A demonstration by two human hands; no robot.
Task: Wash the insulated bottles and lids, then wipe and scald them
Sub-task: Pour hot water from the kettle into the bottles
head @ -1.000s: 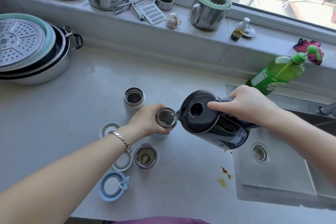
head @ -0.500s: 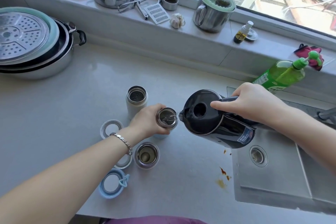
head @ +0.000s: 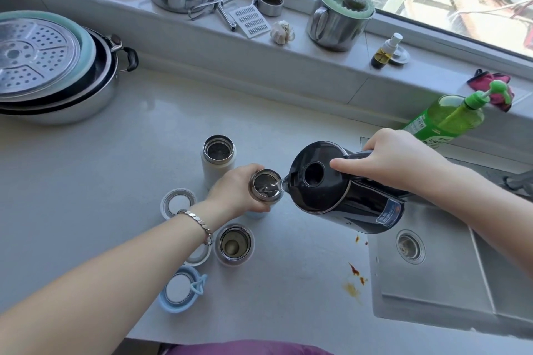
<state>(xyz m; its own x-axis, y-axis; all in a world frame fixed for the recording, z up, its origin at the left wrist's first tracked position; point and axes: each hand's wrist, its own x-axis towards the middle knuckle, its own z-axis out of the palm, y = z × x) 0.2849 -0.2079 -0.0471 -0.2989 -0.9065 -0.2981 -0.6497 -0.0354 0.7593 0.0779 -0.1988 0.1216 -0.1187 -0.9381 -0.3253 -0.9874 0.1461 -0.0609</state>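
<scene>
My left hand (head: 236,192) grips an open pale blue insulated bottle (head: 264,185) that stands on the counter. My right hand (head: 395,158) holds the handle of a black kettle (head: 340,190), tilted left, and water runs from its spout into that bottle's mouth. A white open bottle (head: 218,160) stands just behind. A third open bottle (head: 234,245) stands in front of my left wrist. A white lid (head: 178,202) lies left of my wrist, another white lid (head: 199,256) is partly under it, and a blue lid with a loop (head: 181,288) lies nearest me.
The steel sink (head: 432,277) with its drain is at the right, below the kettle. Brown spots (head: 356,274) stain the counter by the sink's edge. A green soap bottle (head: 444,119) stands behind the sink. Stacked pots with a steamer plate (head: 43,66) fill the left; the windowsill holds mugs and small items.
The kettle keeps pouring into the held bottle, and both hands stay in the same grip. The view has shifted slightly.
</scene>
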